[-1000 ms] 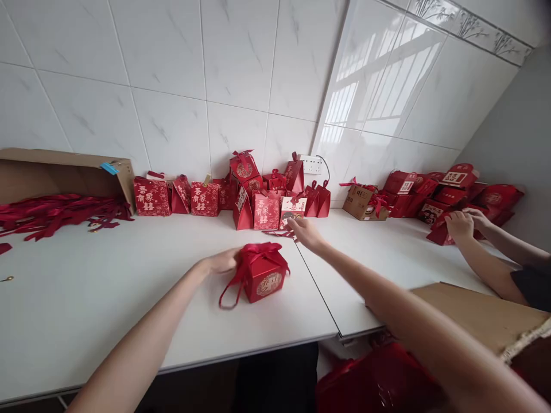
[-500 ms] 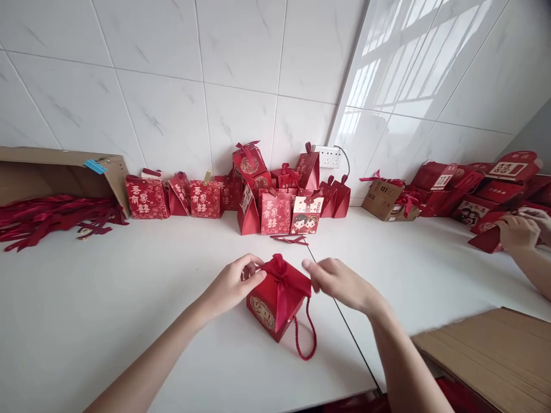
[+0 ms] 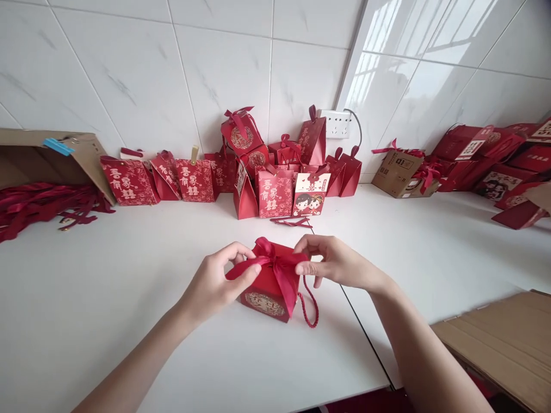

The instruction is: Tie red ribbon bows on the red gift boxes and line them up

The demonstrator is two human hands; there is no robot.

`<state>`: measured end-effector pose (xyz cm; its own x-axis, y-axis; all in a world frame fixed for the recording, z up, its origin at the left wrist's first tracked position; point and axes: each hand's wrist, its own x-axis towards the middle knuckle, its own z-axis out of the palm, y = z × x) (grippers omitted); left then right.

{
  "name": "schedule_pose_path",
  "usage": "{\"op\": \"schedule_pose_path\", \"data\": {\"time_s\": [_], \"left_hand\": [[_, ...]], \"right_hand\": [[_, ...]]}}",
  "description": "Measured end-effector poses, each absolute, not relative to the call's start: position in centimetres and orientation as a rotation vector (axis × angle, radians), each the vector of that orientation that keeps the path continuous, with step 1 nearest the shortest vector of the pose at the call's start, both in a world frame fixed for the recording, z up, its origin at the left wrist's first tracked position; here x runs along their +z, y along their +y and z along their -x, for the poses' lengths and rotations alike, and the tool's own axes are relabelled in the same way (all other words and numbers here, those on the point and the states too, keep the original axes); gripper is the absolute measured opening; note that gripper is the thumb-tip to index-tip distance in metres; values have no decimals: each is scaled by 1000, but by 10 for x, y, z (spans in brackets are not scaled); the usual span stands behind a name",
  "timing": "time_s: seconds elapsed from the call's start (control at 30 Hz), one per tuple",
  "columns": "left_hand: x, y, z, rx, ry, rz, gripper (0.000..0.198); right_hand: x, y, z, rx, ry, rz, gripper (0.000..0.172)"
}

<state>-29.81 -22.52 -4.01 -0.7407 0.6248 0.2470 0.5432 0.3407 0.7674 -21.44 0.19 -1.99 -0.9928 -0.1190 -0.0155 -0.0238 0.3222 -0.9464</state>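
A red gift box (image 3: 264,304) with a gold round emblem stands on the white table (image 3: 206,367) in front of me. A dark red ribbon (image 3: 282,281) is tied in a bow on its top, one tail hanging over the front. My left hand (image 3: 228,272) pinches the ribbon on the left between thumb and fingers. On the right, my right hand (image 3: 325,261) pinches the other side of the ribbon. A twisted red cord handle (image 3: 316,315) droops from the box's right side onto the table.
Several red gift boxes (image 3: 275,195) line the tiled wall. A cardboard box (image 3: 92,155) with loose ribbons (image 3: 47,206) is at left. Far right are more red boxes (image 3: 460,143) and a co-worker's hand (image 3: 540,198). Cardboard (image 3: 503,338) lies lower right; a power strip (image 3: 336,124) is behind.
My right hand has come in and taken hold of the ribbon. The box has turned so its emblem faces me more. The whole view has shifted slightly.
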Motion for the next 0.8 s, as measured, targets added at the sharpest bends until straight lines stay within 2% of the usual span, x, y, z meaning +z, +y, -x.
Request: {"op": "schedule_pose_path", "data": {"time_s": [0.27, 0.43, 0.53, 0.67, 0.73, 0.8], "left_hand": [[-42, -226, 293, 1522, 2270, -1629, 14], [-41, -231, 289, 1493, 2080, -1754, 23], [-42, -231, 285, 1575, 2065, -1862, 29], [-44, -223, 287, 1708, 2497, -1858, 22], [-46, -217, 291, 1617, 2650, -1787, 20], [-49, -214, 294, 1484, 2601, -1764, 25]], "right_hand": [[-40, -4, 228, -2097, 2476, -5, 31], [-43, -9, 229, -2063, 2632, -87, 34], [-37, -6, 221, -1992, 2916, -138, 32], [-25, -5, 203, -1654, 3136, 329, 36], [-20, -9, 197, -1331, 3122, 590, 34], [-19, -13, 194, -1055, 3144, 681, 26]]}}
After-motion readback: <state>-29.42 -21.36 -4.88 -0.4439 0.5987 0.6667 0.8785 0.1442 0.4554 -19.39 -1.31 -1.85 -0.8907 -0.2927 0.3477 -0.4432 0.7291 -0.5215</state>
